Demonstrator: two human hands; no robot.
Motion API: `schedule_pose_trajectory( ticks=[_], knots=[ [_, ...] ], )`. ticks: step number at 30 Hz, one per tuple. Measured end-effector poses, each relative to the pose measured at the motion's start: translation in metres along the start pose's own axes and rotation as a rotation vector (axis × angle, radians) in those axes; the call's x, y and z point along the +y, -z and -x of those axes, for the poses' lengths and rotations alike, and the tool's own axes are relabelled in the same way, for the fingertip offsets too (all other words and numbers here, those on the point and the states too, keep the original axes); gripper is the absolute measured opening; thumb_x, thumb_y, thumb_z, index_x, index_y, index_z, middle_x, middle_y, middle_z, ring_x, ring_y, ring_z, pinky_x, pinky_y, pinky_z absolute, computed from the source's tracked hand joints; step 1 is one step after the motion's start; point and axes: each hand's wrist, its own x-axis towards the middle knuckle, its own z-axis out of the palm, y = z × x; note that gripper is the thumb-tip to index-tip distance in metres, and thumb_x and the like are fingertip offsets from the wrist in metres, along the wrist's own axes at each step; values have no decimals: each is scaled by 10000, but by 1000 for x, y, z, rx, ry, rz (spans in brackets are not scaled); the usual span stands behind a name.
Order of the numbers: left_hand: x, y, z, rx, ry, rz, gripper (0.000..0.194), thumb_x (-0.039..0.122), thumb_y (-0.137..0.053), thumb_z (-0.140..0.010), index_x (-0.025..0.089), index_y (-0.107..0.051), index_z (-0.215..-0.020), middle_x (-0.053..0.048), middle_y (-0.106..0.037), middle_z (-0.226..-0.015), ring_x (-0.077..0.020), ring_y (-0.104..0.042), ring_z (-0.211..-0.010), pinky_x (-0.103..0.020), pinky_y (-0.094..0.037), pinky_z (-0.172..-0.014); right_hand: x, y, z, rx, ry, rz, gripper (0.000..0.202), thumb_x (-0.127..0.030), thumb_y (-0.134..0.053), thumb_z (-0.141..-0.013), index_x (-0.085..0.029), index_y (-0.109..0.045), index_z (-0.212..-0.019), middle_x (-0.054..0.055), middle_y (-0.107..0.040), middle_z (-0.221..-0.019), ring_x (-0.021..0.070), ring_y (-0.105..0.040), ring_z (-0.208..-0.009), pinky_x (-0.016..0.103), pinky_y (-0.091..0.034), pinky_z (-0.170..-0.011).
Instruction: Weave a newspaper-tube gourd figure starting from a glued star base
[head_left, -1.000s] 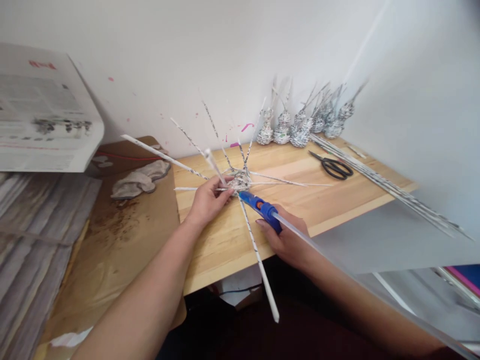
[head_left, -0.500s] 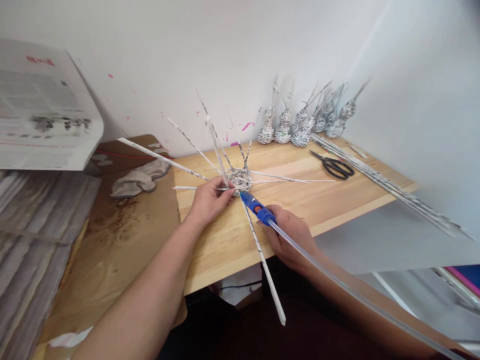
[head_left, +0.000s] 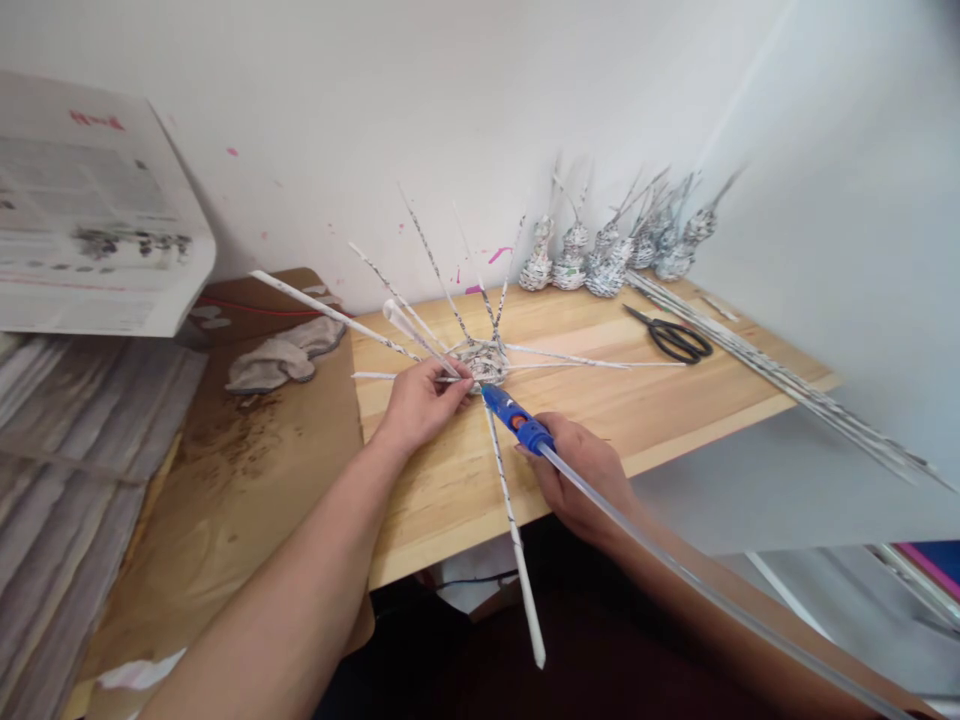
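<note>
A small round woven newspaper base (head_left: 484, 362) rests on the wooden board, with several rolled paper sticks fanning out from it. My left hand (head_left: 426, 400) is closed at the base's left side, thumb and fingers pinching a rolled paper stick (head_left: 405, 325) that slants up and left. In my right hand (head_left: 581, 465) is a blue hot glue gun (head_left: 514, 415), a long clear glue stick trailing from its back. The gun's nozzle meets the near edge of the base, close to my left fingertips. One paper stick (head_left: 517, 545) points toward me past the board's front edge.
Black-handled scissors (head_left: 675, 338) lie on the wooden board (head_left: 600, 410). Behind them stand several woven gourd-shaped paper pieces (head_left: 574, 255) and a bundle of long paper sticks (head_left: 780, 370). At left are gloves (head_left: 281, 358), a newspaper (head_left: 97, 220) and stacked paper (head_left: 67, 480).
The paper stick at my left hand has tipped down to the left. The stick pointing toward me has swung slightly left. Both hands and the glue gun stay nearly in place.
</note>
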Motion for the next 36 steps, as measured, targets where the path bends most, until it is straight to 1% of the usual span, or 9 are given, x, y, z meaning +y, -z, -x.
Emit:
schedule_pose_trajectory(
  ticks=[9,13,20,27,36],
  knots=[
    [3,0,1,-11,22,41,258,369,-750,-696,170,-641,-820,-24,-689,-654,-175,-672,-587,-289,-567,-580,-3,2,-1,6,-9,17,205,-280,-476,-916,-182,-572,-1068,102,-707,-955,243,-647,-875,306,-409,-713],
    [2,1,1,-13,14,48,268,379,-748,-699,170,-638,-827,-29,-694,-674,-184,-681,-602,-300,-576,-588,-2,1,-1,20,-5,7,203,-301,-465,-925,-181,-569,-1052,99,-708,-943,245,-648,-866,311,-411,-713],
    [1,1,0,-13,6,68,273,375,-753,-694,169,-630,-824,-27,-689,-674,-181,-679,-594,-293,-573,-576,1,-3,1,40,-12,13,189,-283,-476,-914,-182,-562,-1049,91,-706,-917,242,-649,-835,309,-405,-695],
    [0,2,1,-20,0,80,299,395,-758,-696,161,-633,-835,-36,-694,-690,-178,-679,-600,-291,-576,-583,-3,0,1,38,-24,39,189,-299,-474,-923,-183,-570,-1037,93,-704,-891,243,-648,-827,306,-387,-678],
    [1,1,2,-29,2,75,308,400,-748,-706,158,-628,-854,-29,-691,-705,-167,-677,-607,-276,-572,-590,-2,0,0,36,-1,41,142,-247,-488,-907,-174,-570,-997,80,-696,-883,222,-636,-814,289,-369,-675]
  ],
)
